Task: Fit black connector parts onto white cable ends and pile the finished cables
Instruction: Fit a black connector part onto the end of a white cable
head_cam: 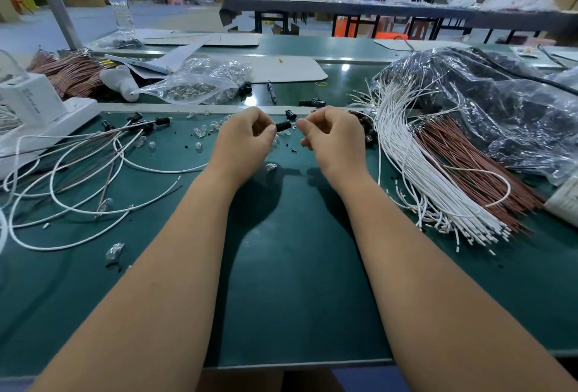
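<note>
Green matting, smooth and slightly glossy, covers the workbench (291, 266) that fills the lower frame; behind it, at the top, cardboard boxes line a warehouse floor. No writing is readable: the blue label on the clear ribbed water bottle (119, 0) at upper left is too blurred, and so is the faint print on the white plastic box (31, 99) at the left edge.

At centre frame my left hand (244, 138) pinches a short black connector part (283, 126), a ribbed little cylinder, between curled fingertips. My right hand (334, 135) sits just beside it, thumb and forefinger pinched tight on something white and small at the connector's open end; the rest is hidden by my fingers, so I cannot tell what it is.

On the left of the frame, finished cables (93, 166) sprawl in loose loops, thin white cords with black connectors on their far ends near the bench divider. On the right, a thick bundle of straight white cables (438, 179) fans toward the lower right, touching a bundle of reddish-brown wires (469, 160) beside it. Crinkled clear plastic sheeting (500, 100) lies heaped over dark stock at upper right.

Small clear caps (200, 133) and black crumbs are scattered around my hands. Beyond the divider lie a clear zip bag (194, 85) of glassy parts, a dark pen (271, 91) and a yellow rubber band (321, 83).
</note>
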A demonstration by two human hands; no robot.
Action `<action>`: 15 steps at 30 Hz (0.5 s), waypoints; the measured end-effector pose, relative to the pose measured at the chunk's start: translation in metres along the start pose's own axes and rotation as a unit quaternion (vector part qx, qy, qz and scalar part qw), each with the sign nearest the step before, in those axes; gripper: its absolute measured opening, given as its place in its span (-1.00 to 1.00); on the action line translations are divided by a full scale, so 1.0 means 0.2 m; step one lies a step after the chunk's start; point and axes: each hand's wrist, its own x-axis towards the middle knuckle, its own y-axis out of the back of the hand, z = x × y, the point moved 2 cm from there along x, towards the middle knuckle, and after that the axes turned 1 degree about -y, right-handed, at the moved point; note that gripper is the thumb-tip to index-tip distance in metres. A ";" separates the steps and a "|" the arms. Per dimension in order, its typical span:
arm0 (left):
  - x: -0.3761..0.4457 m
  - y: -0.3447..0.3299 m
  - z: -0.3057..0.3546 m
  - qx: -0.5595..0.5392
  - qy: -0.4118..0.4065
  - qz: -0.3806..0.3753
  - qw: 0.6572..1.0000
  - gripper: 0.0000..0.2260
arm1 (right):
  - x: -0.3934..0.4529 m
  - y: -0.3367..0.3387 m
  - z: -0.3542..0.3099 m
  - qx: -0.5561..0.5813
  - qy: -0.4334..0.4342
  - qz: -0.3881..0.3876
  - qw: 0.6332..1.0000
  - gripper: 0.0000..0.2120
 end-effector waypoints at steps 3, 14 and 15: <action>0.01 0.01 -0.01 -0.021 0.028 0.013 0.999 -0.91 | -0.02 -0.02 -0.01 -0.045 0.045 -0.018 0.998 -0.93; 0.01 0.03 -0.01 -0.042 0.023 0.010 0.999 -0.92 | -0.01 0.00 -0.02 -0.018 0.042 -0.007 0.999 -0.87; 0.01 0.03 -0.01 -0.044 0.014 0.009 0.999 -0.93 | -0.01 0.00 -0.02 0.010 0.017 -0.014 1.000 -0.85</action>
